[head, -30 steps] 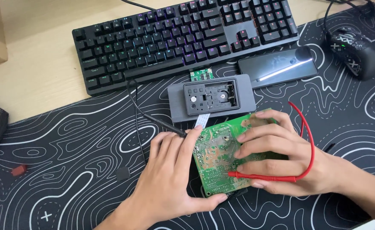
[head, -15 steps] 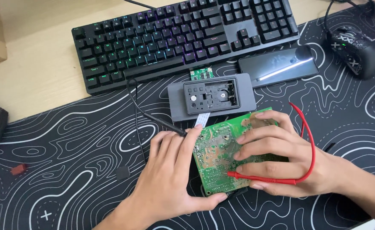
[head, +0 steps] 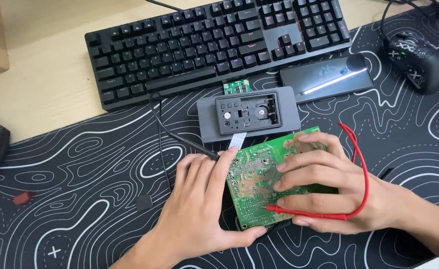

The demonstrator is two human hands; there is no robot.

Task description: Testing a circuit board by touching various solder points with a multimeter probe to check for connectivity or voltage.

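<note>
On the desk mat (head: 80,164), near of the keyboard (head: 219,45), lies a green circuit board (head: 257,179): stiff, light, likely fragile, best held by its edges. Left hand (head: 199,209) steadies it, fingers together; right hand (head: 329,189) pinches a red probe (head: 299,213).

- Our right hand (head: 329,187) covers most of the right half of the green circuit board (head: 257,182), so we can't see what's on it there.
- The board's lower left corner sits under our left hand (head: 202,209).
- The red probe's (head: 299,213) tip is too small to place exactly.
- The mouse cable (head: 386,17) runs off the top edge.
- The small red thing (head: 22,198) is too tiny to identify.
</note>
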